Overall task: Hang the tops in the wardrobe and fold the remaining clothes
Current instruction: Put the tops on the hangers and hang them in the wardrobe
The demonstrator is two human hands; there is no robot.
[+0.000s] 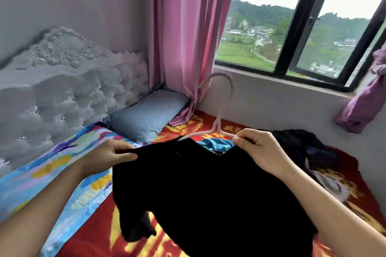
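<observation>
I had the black top (208,190) held up over the bed (87,231), roughly mid-bed, w/ a pale pink hanger (219,123) partly inside its neck opening. My left hand (108,158) was pinched shut on the top's left shoulder, thumb over the fabric, fingers under. My right hand (261,150) gripped the right shoulder together w/ the hanger's right arm, thumb and forefinger closed on both. The hanger's left arm went under the collar; its hook stood upright above the neckline, toward the window (300,27). A sleeve of the top drooped down toward the near edge of the bed and touched the red and yellow blanket (208,123). Behind the neckline a bit of blue cloth (215,144) showed on the blanket. Near the bed's right edge lay a dark pile of clothes (302,148), apart from the top. A blue pillow (146,115) sat at the head corner, just beside the grey tufted headboard (62,98) and touching the pink curtain (183,48). Couldn't tell what garments were in the pile.
</observation>
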